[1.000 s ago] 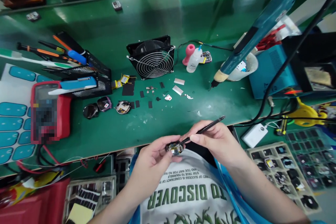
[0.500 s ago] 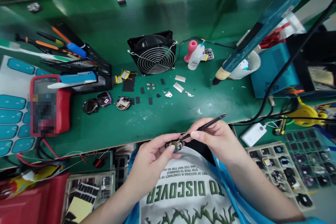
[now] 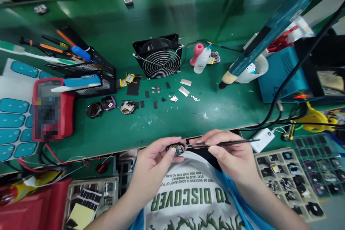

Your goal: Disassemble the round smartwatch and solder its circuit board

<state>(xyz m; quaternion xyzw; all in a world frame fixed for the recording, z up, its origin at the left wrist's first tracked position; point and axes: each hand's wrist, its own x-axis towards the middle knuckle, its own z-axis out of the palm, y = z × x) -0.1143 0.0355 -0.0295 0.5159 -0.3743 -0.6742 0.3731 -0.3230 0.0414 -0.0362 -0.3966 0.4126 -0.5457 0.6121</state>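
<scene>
Close to my body, past the bench's front edge, my left hand (image 3: 157, 160) grips an opened round watch case (image 3: 176, 148) between thumb and fingers. Small electronic parts show inside it, too fine to make out. Dark slim tweezers (image 3: 223, 143) lie almost level in my right hand (image 3: 229, 151), pinched between thumb and fingers. Their thin tips point left and reach the right rim of the case; whether they touch it I cannot tell. On the bench ahead rest another opened round watch (image 3: 127, 107), two watch faces (image 3: 94, 109) and several small loose parts (image 3: 174, 98).
A black fan (image 3: 160, 59) stands at the back, with a clear bottle (image 3: 202, 60) to its right. The soldering iron (image 3: 250, 50) slants down over the bench's right side. At left are a red multimeter (image 3: 67, 115) and a mesh tool holder (image 3: 109, 79). Parts trays (image 3: 285, 183) sit lower right.
The tweezers have swung from a steep slant to nearly level, and their tips have shifted to the case's right rim. My right hand has lowered and turned. The case has tilted slightly.
</scene>
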